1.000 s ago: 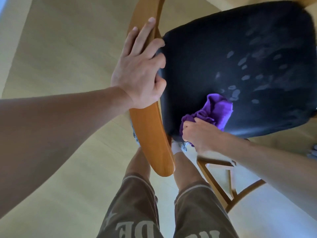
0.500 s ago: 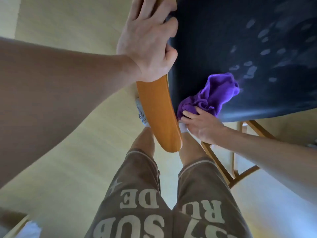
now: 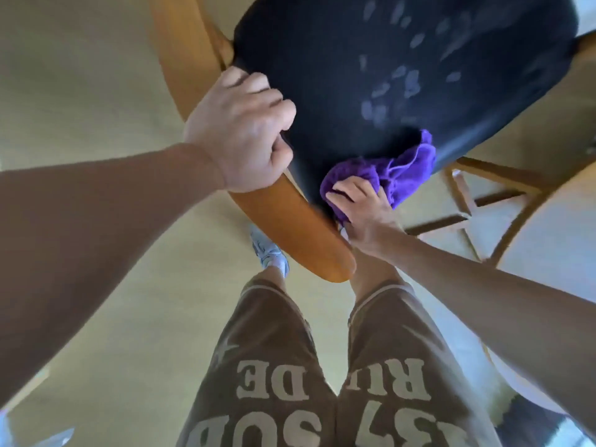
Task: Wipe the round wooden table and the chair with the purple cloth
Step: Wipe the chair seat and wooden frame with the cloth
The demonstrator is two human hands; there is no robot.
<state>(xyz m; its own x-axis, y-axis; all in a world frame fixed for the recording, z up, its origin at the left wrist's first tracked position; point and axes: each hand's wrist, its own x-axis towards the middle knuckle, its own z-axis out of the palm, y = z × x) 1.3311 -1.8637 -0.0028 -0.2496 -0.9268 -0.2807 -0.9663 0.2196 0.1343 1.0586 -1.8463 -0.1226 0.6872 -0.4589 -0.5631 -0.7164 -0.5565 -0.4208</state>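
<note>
Fingers of the right hand (image 3: 361,211) pinch the bunched purple cloth (image 3: 396,175) against the near edge of the black chair seat (image 3: 387,59); unwiped smudges lie beyond. Left hand (image 3: 238,130) grips the wooden backrest (image 3: 290,227).

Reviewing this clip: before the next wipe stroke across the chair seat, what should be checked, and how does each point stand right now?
1. Purple cloth gripped by the right hand: ok.
2. Cloth touching the black padded chair seat at its near edge: ok.
3. Left hand holding the curved orange wooden backrest to steady the chair: ok.
4. Pale smudges on the seat ahead of the cloth not yet wiped: not ok.
5. Chair's wooden legs all firmly on the floor: cannot tell.
</note>
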